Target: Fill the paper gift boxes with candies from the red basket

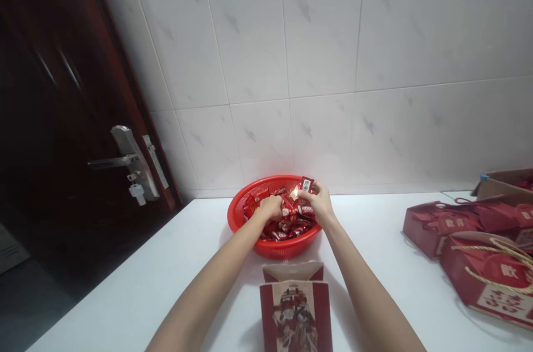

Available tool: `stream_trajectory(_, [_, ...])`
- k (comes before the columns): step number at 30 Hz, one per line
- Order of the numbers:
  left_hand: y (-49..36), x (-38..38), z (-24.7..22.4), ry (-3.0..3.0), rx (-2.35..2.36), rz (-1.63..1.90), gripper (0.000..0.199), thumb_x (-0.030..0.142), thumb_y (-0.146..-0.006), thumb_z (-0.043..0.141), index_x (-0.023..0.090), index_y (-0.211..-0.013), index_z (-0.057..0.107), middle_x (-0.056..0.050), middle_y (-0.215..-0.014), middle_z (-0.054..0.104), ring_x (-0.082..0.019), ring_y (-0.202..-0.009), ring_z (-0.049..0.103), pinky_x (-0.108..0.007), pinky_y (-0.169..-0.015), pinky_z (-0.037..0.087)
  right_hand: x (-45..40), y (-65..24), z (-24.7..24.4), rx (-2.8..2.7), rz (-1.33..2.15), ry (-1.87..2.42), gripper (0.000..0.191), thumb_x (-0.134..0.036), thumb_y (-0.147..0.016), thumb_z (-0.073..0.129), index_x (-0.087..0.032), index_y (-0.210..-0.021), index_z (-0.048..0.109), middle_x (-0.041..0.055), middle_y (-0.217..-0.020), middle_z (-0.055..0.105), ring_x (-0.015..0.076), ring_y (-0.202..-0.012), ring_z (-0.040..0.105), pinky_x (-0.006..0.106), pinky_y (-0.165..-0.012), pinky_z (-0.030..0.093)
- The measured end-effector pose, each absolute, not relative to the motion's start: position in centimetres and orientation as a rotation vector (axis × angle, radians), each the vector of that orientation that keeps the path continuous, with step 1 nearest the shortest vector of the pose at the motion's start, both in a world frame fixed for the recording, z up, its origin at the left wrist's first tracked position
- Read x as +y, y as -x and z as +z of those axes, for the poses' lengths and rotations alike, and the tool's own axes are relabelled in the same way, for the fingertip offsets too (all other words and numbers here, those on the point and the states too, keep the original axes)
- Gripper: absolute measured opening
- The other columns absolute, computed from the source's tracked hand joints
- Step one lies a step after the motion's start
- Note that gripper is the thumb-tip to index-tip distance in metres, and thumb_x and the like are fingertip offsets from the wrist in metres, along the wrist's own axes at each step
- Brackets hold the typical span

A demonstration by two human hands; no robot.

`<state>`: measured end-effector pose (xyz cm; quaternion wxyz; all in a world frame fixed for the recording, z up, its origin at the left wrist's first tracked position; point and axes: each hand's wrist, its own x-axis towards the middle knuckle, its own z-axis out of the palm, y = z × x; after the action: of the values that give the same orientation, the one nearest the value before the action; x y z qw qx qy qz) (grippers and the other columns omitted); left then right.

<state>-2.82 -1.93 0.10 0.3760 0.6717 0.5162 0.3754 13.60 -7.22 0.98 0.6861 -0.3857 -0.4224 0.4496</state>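
A round red plastic basket [272, 252] stands against the wall, filled with red-wrapped candies [287, 225]. Inside it on the left, my left hand [271, 207] reaches down among the candies with its fingers curled; the fingertips are hidden. My right hand [320, 202] is at the basket's right rim, thumb and fingers pinched on a red candy packet [306, 184] with white lettering. Between my forearms, nearer to me, an upright red gift box [295, 316] with printed figures stands with its top flaps open.
Several red gift boxes [441, 224] are at the right, one with a gold cord handle [495, 268]. Behind them is a cardboard box [499, 182]. A tiled wall [325, 135] bounds the white table [200, 252]; a dark door with a handle [112, 161] is left.
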Motion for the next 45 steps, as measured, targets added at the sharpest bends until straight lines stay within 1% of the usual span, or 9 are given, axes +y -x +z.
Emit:
stream_trajectory(2, [3.1, -2.4, 1.5, -1.733, 1.33, 1.04, 0.025, 0.008, -0.052, 0.076, 0.022, -0.046, 0.057, -0.005, -0.053, 0.06, -0.034, -0.087, 0.068, -0.037, -0.079, 0.048, -7.3, -13.4, 1.1, -0.913, 0.997, 0.838, 0.038, -0.028, -0.051, 0.079, -0.018, -0.085, 0.066, 0.0043, -0.083, 0.073, 0.0208, -0.068, 0.066, 0.031, -0.057, 0.054])
stream_trajectory(5, [3.4, -2.9, 3.3, -1.738, 1.266, 1.193, 0.007, 0.025, -0.066, 0.073, 0.019, -0.067, 0.068, -0.008, -0.076, 0.071, -0.026, -0.081, 0.068, -0.034, -0.077, 0.05, -7.1, -13.2, 1.2, -0.872, 0.987, 0.81, 0.036, -0.028, -0.051, 0.079, -0.018, -0.083, 0.067, 0.0046, -0.078, 0.072, 0.0204, -0.061, 0.065, 0.031, -0.051, 0.053])
stream_trajectory(8, [3.4, -3.1, 4.4, -1.549, 1.104, 1.377, 0.026, 0.035, -0.064, 0.078, 0.017, -0.079, 0.069, -0.009, -0.089, 0.073, -0.021, -0.081, 0.067, -0.031, -0.077, 0.051, -6.9, -13.0, 1.1, -0.844, 0.974, 0.787, 0.035, -0.028, -0.051, 0.079, -0.018, -0.082, 0.068, 0.0045, -0.075, 0.072, 0.0202, -0.06, 0.065, 0.031, -0.051, 0.053])
stream_trajectory(11, [3.4, -3.3, 4.9, -1.297, 0.91, 1.458, 0.041, 0.041, -0.052, 0.088, 0.017, -0.079, 0.069, -0.006, -0.084, 0.071, -0.017, -0.076, 0.065, -0.028, -0.075, 0.05, -6.7, -13.0, 0.9, -0.8, 1.006, 0.776, 0.037, -0.028, -0.05, 0.082, -0.017, -0.083, 0.068, 0.004, -0.077, 0.073, 0.0192, -0.06, 0.065, 0.03, -0.051, 0.054])
stream_trajectory(15, [3.1, -4.0, 4.9, -1.323, 0.791, 1.324, 0.043, 0.05, -0.055, 0.088, 0.017, -0.075, 0.068, -0.002, -0.076, 0.068, -0.015, -0.071, 0.062, -0.026, -0.071, 0.048, -6.8, -13.2, 0.8, -0.762, 1.04, 0.752, 0.04, -0.03, -0.05, 0.086, -0.017, -0.083, 0.067, 0.0027, -0.075, 0.071, 0.0187, -0.059, 0.065, 0.03, -0.052, 0.054])
stream_trajectory(22, [2.3, -4.8, 4.4, -1.533, 0.789, 1.028, 0.049, 0.057, -0.056, 0.088, 0.015, -0.076, 0.072, -0.004, -0.078, 0.067, -0.016, -0.074, 0.06, -0.028, -0.072, 0.049, -7.1, -13.5, 1.2, -0.83, 1.018, 0.702, 0.042, -0.036, -0.052, 0.089, -0.018, -0.085, 0.069, 0.0032, -0.077, 0.072, 0.0196, -0.066, 0.067, 0.03, -0.057, 0.055])
stream_trajectory(29, [2.1, -5.3, 4.8, -1.589, 0.747, 1.171, 0.049, 0.06, -0.065, 0.082, 0.015, -0.083, 0.073, -0.006, -0.082, 0.07, -0.016, -0.073, 0.061, -0.026, -0.064, 0.047, -8.3, -13.3, 2.0, -0.981, 1.186, 0.634, 0.048, -0.04, -0.054, 0.09, -0.017, -0.092, 0.073, 0.0061, -0.088, 0.075, 0.0228, -0.075, 0.07, 0.034, -0.066, 0.057])
stream_trajectory(36, [0.9, -7.9, 5.2, -1.639, 0.795, 1.438, 0.044, 0.058, -0.069, 0.078, 0.018, -0.085, 0.072, -0.006, -0.085, 0.073, -0.022, -0.084, 0.066, -0.031, -0.079, 0.049, -11.4, -13.2, 3.9, -1.062, 1.239, 0.615, 0.047, -0.046, -0.056, 0.089, -0.017, -0.09, 0.074, 0.0055, -0.086, 0.075, 0.0216, -0.078, 0.07, 0.031, -0.067, 0.057])
stream_trajectory(45, [0.2, -10.8, 5.7, -1.791, 1.052, 1.529, 0.042, 0.057, -0.077, 0.069, 0.016, -0.084, 0.07, -0.008, -0.088, 0.074, -0.022, -0.082, 0.065, -0.032, -0.078, 0.048, -14.7, -12.6, 4.6, -1.03, 1.322, 0.704, 0.053, -0.049, -0.051, 0.092, -0.016, -0.087, 0.07, 0.0013, -0.083, 0.07, 0.0164, -0.072, 0.068, 0.03, -0.067, 0.059])
